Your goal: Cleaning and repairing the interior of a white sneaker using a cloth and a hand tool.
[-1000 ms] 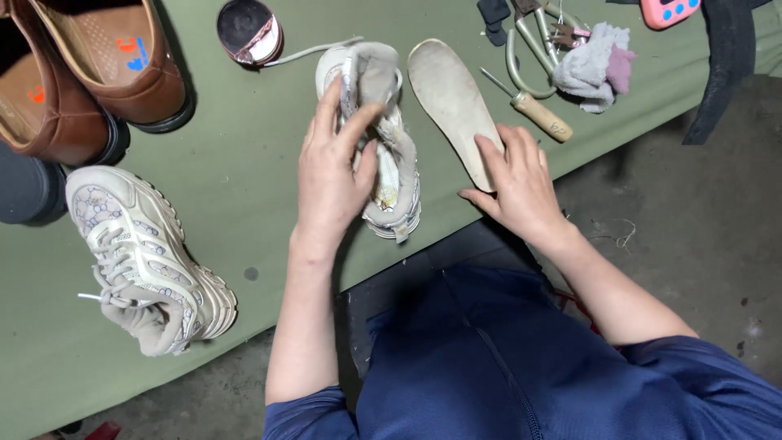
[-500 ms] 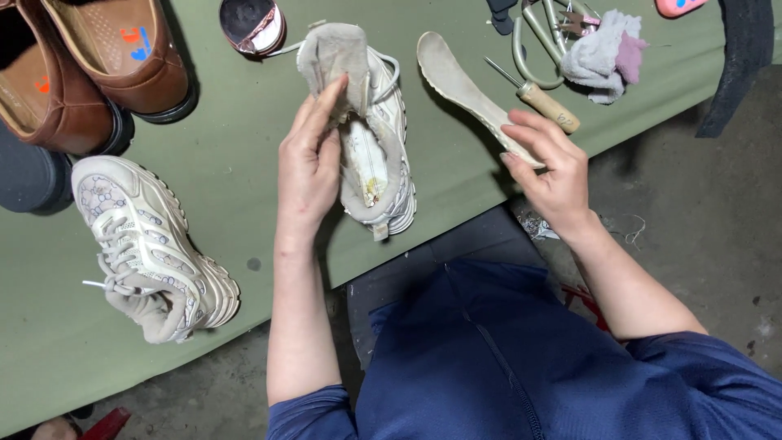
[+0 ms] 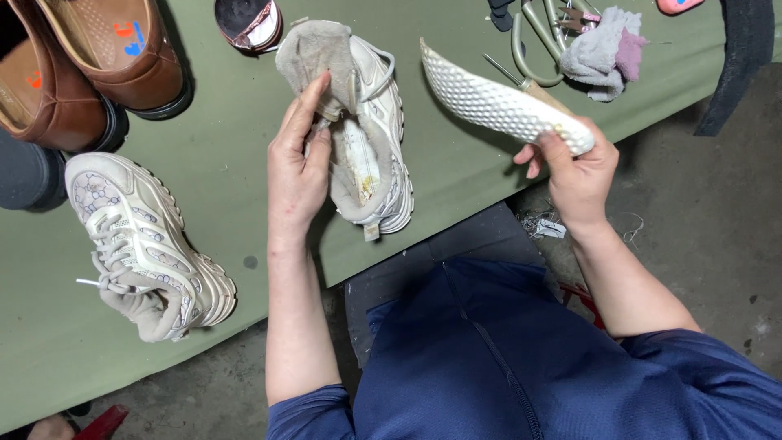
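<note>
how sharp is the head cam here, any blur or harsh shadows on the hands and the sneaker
Head view: even, soft light, no glare; left hand and the white sneaker in its grip look sharp; right hand and the dimpled insole it holds are crisp too; only short soft shadows fall on the green mat.

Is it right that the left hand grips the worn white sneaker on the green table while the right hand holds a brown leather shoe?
Not quite. In the head view the right hand holds a white dimpled insole, not a brown shoe. The left hand does grip the worn white sneaker over the green table.
</note>
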